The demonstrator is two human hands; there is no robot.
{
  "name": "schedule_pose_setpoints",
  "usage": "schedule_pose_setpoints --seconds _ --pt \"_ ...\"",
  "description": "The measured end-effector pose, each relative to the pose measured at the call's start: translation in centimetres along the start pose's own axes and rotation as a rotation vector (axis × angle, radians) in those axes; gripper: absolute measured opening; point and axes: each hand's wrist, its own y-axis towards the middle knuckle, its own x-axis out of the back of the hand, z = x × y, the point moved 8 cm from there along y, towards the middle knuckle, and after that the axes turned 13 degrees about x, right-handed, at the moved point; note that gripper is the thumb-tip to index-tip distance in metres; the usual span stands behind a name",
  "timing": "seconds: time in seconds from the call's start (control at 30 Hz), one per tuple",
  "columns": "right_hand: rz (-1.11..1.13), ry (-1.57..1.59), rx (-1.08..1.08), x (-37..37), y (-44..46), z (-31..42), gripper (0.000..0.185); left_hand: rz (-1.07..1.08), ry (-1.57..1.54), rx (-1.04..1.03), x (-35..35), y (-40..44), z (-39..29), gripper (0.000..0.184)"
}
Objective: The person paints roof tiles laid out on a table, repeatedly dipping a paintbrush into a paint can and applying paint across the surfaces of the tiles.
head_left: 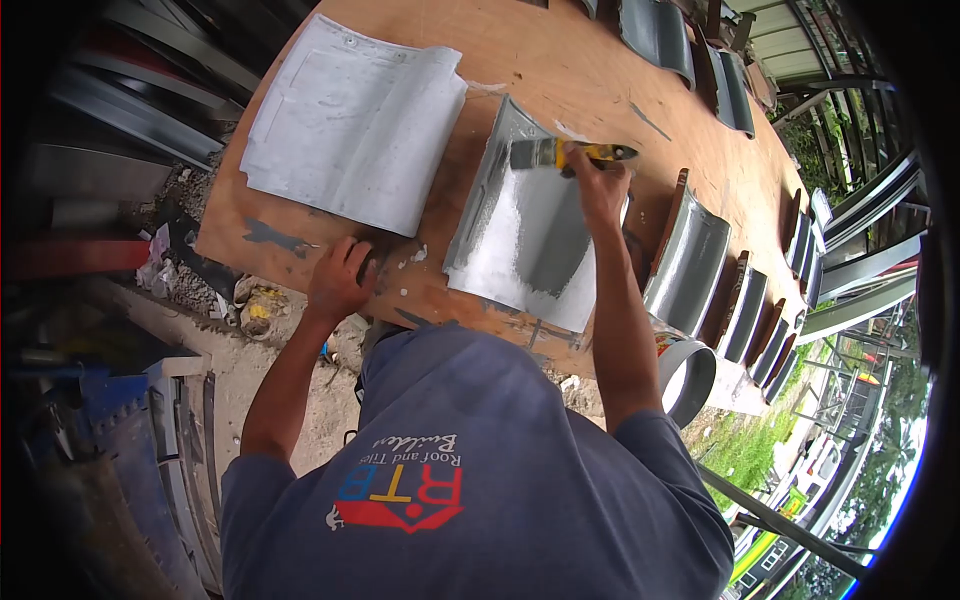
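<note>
Grey-and-white curved tile (545,230), patchily coated; right hand (602,188) around yellow brush (540,153); left hand (340,283) loosely curled

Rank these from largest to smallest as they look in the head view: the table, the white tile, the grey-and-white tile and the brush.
1. Table
2. White tile and grey-and-white tile, unranked: they look close, and the latter is partly covered
3. Brush
</note>
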Motion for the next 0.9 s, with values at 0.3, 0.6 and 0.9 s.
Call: schedule_pose_setpoints --seconds 0.3,0.6,0.9 --pt "-0.104 -0.559 0.034 1.5 0.6 -0.1 0.028 -0.022 -0.015 -0.015 0.4 0.0 -0.5 0.03" --pt "-0.294 -0.311 0.143 -1.3 1.5 -0.5 0.022 -0.01 -0.004 -0.006 0.5 0.2 -0.4 0.029" --pt "-0.392 0.243 0.028 -0.1 -2.3 -3.6 0.024 -0.025 -0.022 -0.013 0.5 0.1 -0.4 0.029"
